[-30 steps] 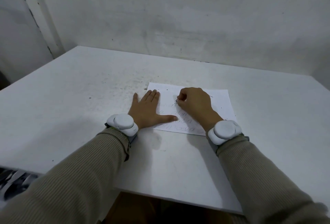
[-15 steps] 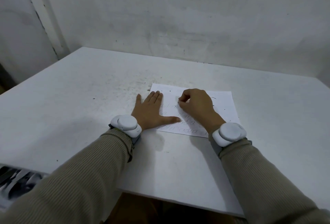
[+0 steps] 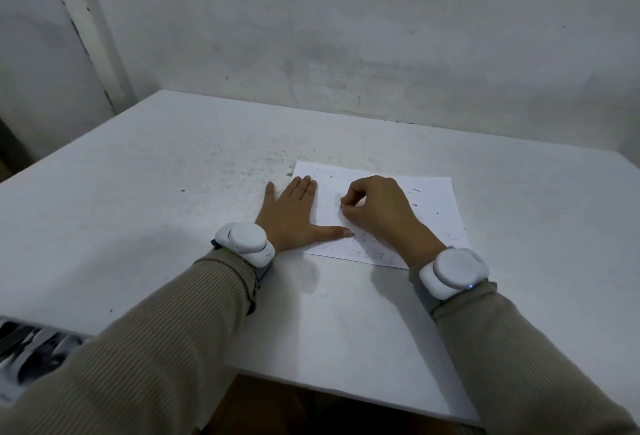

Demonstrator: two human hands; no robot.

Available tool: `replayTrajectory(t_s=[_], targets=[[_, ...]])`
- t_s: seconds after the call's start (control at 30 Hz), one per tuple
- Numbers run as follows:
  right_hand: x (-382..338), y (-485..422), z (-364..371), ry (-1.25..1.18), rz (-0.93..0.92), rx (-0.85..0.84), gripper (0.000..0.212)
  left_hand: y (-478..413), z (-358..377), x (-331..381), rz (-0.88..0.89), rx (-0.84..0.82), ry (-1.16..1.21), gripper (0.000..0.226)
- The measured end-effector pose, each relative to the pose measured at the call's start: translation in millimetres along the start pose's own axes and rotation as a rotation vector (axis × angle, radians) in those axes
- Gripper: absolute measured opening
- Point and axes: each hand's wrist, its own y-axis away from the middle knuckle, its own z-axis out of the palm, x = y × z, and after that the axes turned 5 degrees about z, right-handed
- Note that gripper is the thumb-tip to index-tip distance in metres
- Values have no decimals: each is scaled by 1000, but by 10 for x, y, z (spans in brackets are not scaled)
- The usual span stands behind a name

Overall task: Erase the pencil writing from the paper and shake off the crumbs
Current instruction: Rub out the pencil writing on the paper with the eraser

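While the paper (image 3: 433,202) lies flat on the white table (image 3: 156,226), a bit to the right of the middle, two hands rest on it. Faint pencil writing (image 3: 360,254) runs in rows across the near part of the sheet, and the row closest to the person looks the darkest. A few little dark crumbs (image 3: 415,190) sit on the far right part of the paper. The left hand (image 3: 291,216) lies flat with its fingers straight and close together. It presses down on the left edge of the paper, and its thumb points out to the right across the sheet. The right hand (image 3: 377,212) is on the middle of the paper, close beside the left one. Its fingers are curled and pinch a tiny dark thing (image 3: 342,206) right down at the paper; it is too small to tell what it is. Each wrist has a round white band, the left band (image 3: 244,244) and the right band (image 3: 453,273), and both arms are in tan ribbed sleeves (image 3: 173,348). More dark specks (image 3: 263,160) dot the table just left of the paper. A dull, marked wall (image 3: 346,36) stands behind the table. Something black and white (image 3: 31,355) shows below the table's near left edge.
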Motion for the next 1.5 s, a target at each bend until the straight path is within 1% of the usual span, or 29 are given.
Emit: replayTrajectory(t_s=[0.07,0.1,0.17,0.23,0.3,0.33,0.43,0.5,0.53,0.63,0.7,0.77,0.83,0.9,0.97,1.03,1.13,1.2,1.27,1.37,1.4,1.5], targets=[[-10,35,-65,-35,1,-94,9,-6,10,-4,3,0,1,130],[-6,25,-91,-17,5,-112,9,-6,10,-6,5,3,-1,129],[4,-31,-102,58,15,-69,7,2,-1,-7,6,5,-1,129],[10,-89,-74,124,37,24,5,7,-11,-4,7,2,2,130],[7,-104,-27,102,63,77,9,8,-18,5,6,-1,7,132],[1,-92,-11,68,64,75,9,10,-18,3,6,2,7,132],[-40,5,-24,-50,22,-26,7,7,-3,-10,6,15,11,130],[-45,40,-65,-74,8,-98,6,-2,6,-12,7,12,11,129],[-27,28,-74,-63,10,-105,6,-3,15,-9,7,11,8,128],[11,-83,-67,10,41,-36,2,-4,12,-6,8,20,1,127],[7,-121,-25,75,60,36,8,-2,13,-1,11,18,5,128],[-24,-106,7,98,50,68,11,1,12,0,10,18,7,128],[-47,-66,9,61,16,26,9,-5,11,-4,9,21,5,130],[-57,-18,-34,-16,-2,-83,7,-5,11,0,7,13,8,131],[-38,-28,-65,-38,-5,-135,6,2,11,3,8,13,13,128],[1,-82,-58,8,13,-81,3,9,6,3,11,17,14,125],[25,-148,-7,86,51,67,9,8,-8,10,13,9,19,125],[8,-146,13,69,35,85,10,-5,-16,14,18,5,20,124],[-38,-101,6,25,-11,12,8,4,-14,12,14,5,26,125],[-81,-60,-68,-50,-29,-159,6,3,-3,-2,10,9,23,128],[-74,-73,-76,-40,-24,-165,6,2,-1,-7,10,9,21,127],[-20,-158,-53,58,23,-35,3,3,-8,-5,9,3,17,128]])
